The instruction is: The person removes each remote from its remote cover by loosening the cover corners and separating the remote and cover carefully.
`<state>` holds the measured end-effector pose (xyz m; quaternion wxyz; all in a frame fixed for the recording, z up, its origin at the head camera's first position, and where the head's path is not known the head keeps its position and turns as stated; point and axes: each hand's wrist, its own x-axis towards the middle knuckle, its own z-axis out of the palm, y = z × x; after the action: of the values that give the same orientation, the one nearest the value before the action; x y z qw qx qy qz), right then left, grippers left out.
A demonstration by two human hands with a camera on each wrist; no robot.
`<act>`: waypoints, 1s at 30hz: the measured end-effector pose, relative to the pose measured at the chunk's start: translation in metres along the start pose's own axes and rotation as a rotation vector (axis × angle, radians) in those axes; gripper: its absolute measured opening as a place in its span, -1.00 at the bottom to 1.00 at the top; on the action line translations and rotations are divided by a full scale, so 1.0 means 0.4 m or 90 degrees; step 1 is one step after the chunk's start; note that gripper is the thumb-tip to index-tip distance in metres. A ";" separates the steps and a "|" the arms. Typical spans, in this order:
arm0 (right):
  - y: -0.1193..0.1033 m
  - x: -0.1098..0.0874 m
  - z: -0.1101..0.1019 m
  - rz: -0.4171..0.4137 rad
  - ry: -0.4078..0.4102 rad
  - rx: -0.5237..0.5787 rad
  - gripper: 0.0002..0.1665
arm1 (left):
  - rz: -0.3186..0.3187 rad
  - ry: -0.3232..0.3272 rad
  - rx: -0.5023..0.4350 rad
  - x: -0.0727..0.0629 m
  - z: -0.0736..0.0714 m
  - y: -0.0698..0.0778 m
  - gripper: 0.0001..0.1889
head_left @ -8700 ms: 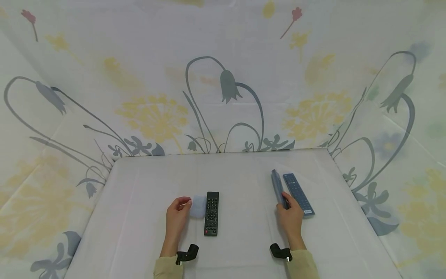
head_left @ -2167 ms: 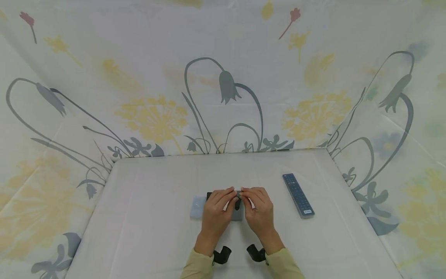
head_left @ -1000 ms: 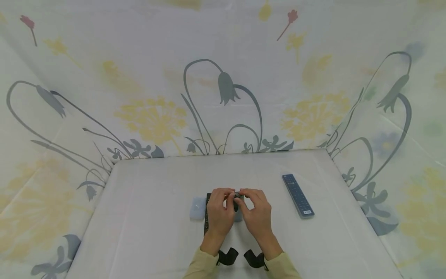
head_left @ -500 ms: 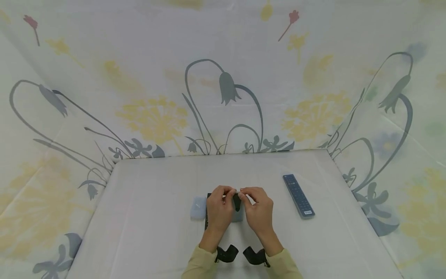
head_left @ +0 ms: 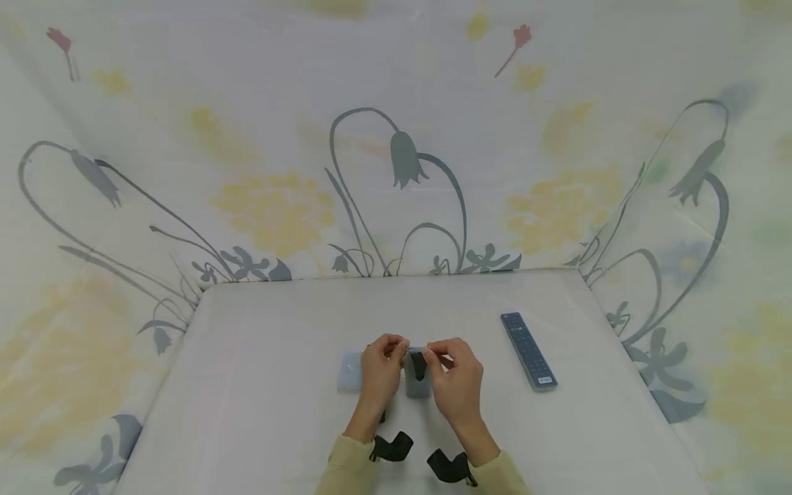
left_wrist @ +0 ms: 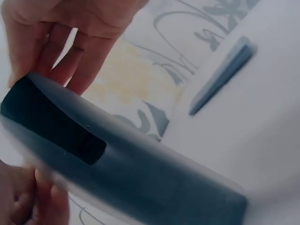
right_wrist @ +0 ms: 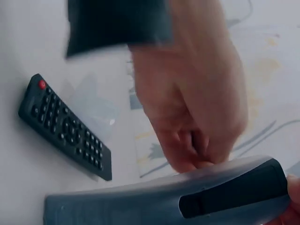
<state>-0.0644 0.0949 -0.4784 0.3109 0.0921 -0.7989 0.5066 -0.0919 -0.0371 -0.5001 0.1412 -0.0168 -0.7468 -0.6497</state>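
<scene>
A grey-blue remote control (head_left: 417,388) with a dark window at one end stands tilted up between both hands, its edges pale and translucent as if covered. My right hand (head_left: 459,381) pinches its far end; its fingers (left_wrist: 84,65) meet the end corner in the left wrist view. My left hand (head_left: 380,375) is at the opposite edge, thumb and fingers drawn together there; the tips are partly hidden behind the edge in the right wrist view. A black remote control (right_wrist: 70,129) with a red button lies beneath my left hand, mostly covered in the head view.
A light blue folded piece (head_left: 349,371), seemingly plastic, lies left of the black remote. Another blue remote control (head_left: 529,352) lies to the right. The white table (head_left: 266,412) meets flower-printed cloth walls (head_left: 402,206) at the back and sides.
Both hands brought the grey-blue remote from the right to the middle. In the last half second my left hand shifted left, widening the gap between the hands. More of the held remote shows.
</scene>
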 end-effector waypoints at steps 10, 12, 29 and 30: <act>0.018 0.009 -0.010 0.006 0.005 -0.007 -0.89 | 0.285 -0.045 0.022 -0.014 -0.020 -0.017 -0.72; 0.016 0.001 -0.008 -0.003 -0.004 -0.001 -0.93 | 0.316 -0.050 0.040 -0.013 -0.022 -0.010 -0.73; 0.009 -0.005 0.001 -0.036 0.017 -0.005 -0.84 | 0.308 0.020 0.181 -0.014 0.000 0.041 -0.93; 0.008 -0.004 0.001 -0.034 0.017 -0.004 -0.84 | 0.292 0.019 0.168 -0.011 0.001 0.041 -0.92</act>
<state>-0.0647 0.0959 -0.4820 0.3350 0.1059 -0.7935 0.4969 -0.0843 -0.0336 -0.4854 0.2966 -0.1574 -0.7995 -0.4981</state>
